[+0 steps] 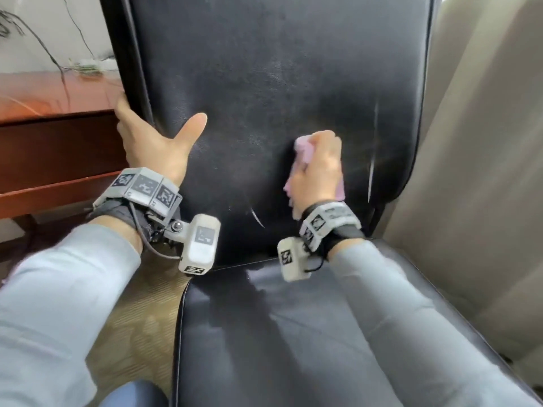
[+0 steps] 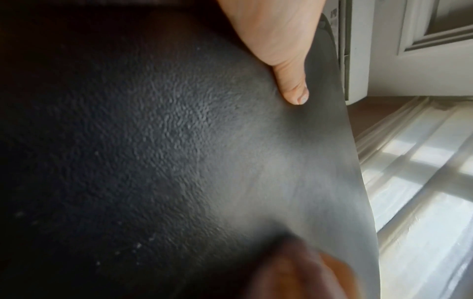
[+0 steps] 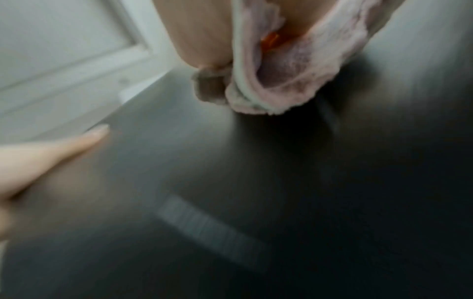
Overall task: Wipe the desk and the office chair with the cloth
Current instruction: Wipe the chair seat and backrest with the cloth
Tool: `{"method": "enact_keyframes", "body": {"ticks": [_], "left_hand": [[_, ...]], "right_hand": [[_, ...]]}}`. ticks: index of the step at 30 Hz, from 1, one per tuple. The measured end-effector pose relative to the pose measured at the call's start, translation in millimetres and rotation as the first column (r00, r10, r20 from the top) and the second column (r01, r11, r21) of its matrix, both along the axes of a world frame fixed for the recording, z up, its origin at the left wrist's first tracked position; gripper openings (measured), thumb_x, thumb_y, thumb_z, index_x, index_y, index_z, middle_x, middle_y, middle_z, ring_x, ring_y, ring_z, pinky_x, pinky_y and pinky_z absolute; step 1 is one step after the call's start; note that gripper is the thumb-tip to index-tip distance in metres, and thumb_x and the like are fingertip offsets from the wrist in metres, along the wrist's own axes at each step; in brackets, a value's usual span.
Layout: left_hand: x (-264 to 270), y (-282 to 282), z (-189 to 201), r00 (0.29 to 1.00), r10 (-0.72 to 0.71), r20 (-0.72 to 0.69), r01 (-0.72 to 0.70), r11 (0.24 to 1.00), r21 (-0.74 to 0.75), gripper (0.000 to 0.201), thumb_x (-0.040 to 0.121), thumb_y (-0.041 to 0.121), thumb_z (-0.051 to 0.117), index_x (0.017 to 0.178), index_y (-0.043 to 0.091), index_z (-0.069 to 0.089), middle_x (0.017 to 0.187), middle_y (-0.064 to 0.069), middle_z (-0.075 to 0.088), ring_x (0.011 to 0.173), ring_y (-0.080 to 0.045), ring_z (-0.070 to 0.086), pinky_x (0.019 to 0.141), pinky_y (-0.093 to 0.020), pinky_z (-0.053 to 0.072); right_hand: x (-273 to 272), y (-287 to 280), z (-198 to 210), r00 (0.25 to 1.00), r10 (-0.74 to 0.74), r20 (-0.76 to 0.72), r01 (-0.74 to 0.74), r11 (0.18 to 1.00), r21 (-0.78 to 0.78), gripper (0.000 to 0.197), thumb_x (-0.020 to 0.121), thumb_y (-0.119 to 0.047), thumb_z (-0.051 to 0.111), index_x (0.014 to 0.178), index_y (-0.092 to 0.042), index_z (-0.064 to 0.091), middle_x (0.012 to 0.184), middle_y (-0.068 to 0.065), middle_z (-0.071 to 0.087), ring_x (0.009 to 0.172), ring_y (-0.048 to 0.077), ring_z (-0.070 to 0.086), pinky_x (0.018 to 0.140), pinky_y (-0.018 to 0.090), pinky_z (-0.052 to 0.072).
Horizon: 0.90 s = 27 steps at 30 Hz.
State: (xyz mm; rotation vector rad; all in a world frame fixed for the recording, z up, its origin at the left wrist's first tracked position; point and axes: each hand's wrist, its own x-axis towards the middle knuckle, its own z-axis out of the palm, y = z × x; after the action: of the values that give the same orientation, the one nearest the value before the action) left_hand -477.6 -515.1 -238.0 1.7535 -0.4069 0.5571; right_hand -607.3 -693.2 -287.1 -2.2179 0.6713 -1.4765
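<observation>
The right hand [image 1: 318, 168] is closed around a bunched pink cloth [image 1: 305, 148], pressing it flat against the lower middle of the black backrest [image 1: 279, 69] of an office chair. Folds of the cloth stick out above the knuckles and below the heel of the hand. From the right wrist camera, which is blurred, the cloth [image 3: 294, 68] hangs crumpled from the grip and touches the dark leather.

The left hand [image 1: 150, 136] grasps the left edge of the backrest: the fingers wrap round behind the edge and are hidden, while the thumb [image 1: 194, 124] lies straight across the front surface. The left wrist camera shows that thumb [image 2: 291, 85] resting on grained black leather near the edge.

Both wrists wear grey camera mounts with black-and-white square markers, over pale grey sleeves.

The backrest shows a few thin light scratches near its lower right and lower middle. Below it, the black seat [image 1: 293, 333] has a shiny streaked patch just under the hands.

To the left, touching or just beside the chair's edge, stands a reddish-brown wooden desk [image 1: 44, 95] with thin dark cables trailing over it. A beige upholstered surface [image 1: 484, 142] rises to the right of the chair. Patterned tan carpet [image 1: 138, 304] lies beneath.
</observation>
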Motion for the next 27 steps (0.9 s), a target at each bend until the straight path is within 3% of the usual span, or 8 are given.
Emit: {"method": "enact_keyframes", "body": {"ticks": [3,6,9,11,15,19,24,27], "left_hand": [[1,3,0,1.000,-0.003,-0.002,0.003,1.000,-0.002,0.113,0.073,0.060,0.078,0.155,0.012,0.018,0.154,-0.009,0.033,0.140,-0.025,0.037,0.111,-0.029,0.027],[1,5,2,1.000,-0.008,0.000,0.008,1.000,0.013,0.113,0.072,0.062,0.078,0.155,0.013,0.019,0.155,-0.008,0.033,0.140,-0.026,0.037,0.112,-0.031,0.028],[2,3,2,1.000,-0.003,0.006,0.003,1.000,0.006,0.111,0.073,0.060,0.078,0.154,0.014,0.020,0.154,-0.008,0.034,0.139,-0.027,0.038,0.111,-0.031,0.028],[1,3,1,1.000,0.000,0.006,0.000,1.000,0.016,0.111,0.072,0.061,0.079,0.154,0.013,0.020,0.154,-0.009,0.034,0.139,-0.027,0.038,0.111,-0.032,0.028],[1,7,1,1.000,0.009,0.019,-0.009,1.000,0.021,0.112,0.071,0.063,0.078,0.153,0.013,0.021,0.154,-0.009,0.034,0.139,-0.028,0.039,0.112,-0.034,0.030],[1,12,1,1.000,0.013,0.026,-0.013,1.000,0.006,0.110,0.072,0.060,0.079,0.153,0.013,0.022,0.153,-0.010,0.035,0.139,-0.027,0.038,0.112,-0.034,0.029],[-1,13,1,1.000,0.005,0.012,-0.005,1.000,0.009,0.110,0.072,0.059,0.080,0.153,0.013,0.021,0.152,-0.011,0.035,0.138,-0.029,0.039,0.112,-0.035,0.029],[0,12,0,1.000,0.010,0.020,-0.011,1.000,0.015,0.111,0.073,0.059,0.079,0.154,0.012,0.019,0.154,-0.010,0.033,0.139,-0.027,0.037,0.112,-0.033,0.027]], "right_hand": [[8,34,-32,0.933,0.232,-0.275,-0.296,0.930,-0.219,0.026,0.076,0.003,0.058,0.096,-0.014,0.056,0.096,0.005,0.052,0.075,0.024,0.057,0.062,0.035,0.051],[-24,-37,3,0.950,0.114,-0.291,-0.205,0.930,-0.305,0.012,0.084,-0.013,0.052,0.083,-0.024,0.055,0.082,-0.007,0.045,0.065,0.004,0.046,0.056,0.025,0.044],[-49,-105,48,0.968,-0.186,-0.168,0.156,0.972,-0.176,0.015,0.084,-0.019,0.045,0.095,-0.026,0.053,0.093,-0.009,0.048,0.066,0.006,0.052,0.062,0.034,0.053],[-49,-111,57,0.976,-0.219,-0.015,0.216,0.971,-0.105,0.026,0.080,-0.011,0.038,0.101,-0.021,0.050,0.103,-0.001,0.050,0.063,0.020,0.060,0.056,0.041,0.054],[-43,-73,-7,0.999,-0.035,0.024,0.035,0.999,-0.036,0.032,0.069,-0.017,0.025,0.091,-0.014,0.048,0.092,0.001,0.053,0.056,0.017,0.057,0.045,0.034,0.048],[-60,-55,-28,0.995,0.069,-0.074,-0.049,0.968,0.245,0.015,0.085,-0.014,0.032,0.087,-0.016,0.046,0.067,0.010,0.057,0.034,0.020,0.045,0.030,0.030,0.036],[-36,-109,78,0.990,-0.119,0.075,0.121,0.992,-0.020,0.021,0.087,-0.014,0.043,0.093,-0.001,0.058,0.088,0.018,0.066,0.081,0.033,0.062,0.070,0.033,0.040],[-20,-129,120,0.974,-0.228,-0.016,0.227,0.972,-0.069,0.025,0.087,-0.020,0.045,0.093,-0.003,0.062,0.097,0.019,0.068,0.091,0.038,0.059,0.077,0.036,0.039]]}}
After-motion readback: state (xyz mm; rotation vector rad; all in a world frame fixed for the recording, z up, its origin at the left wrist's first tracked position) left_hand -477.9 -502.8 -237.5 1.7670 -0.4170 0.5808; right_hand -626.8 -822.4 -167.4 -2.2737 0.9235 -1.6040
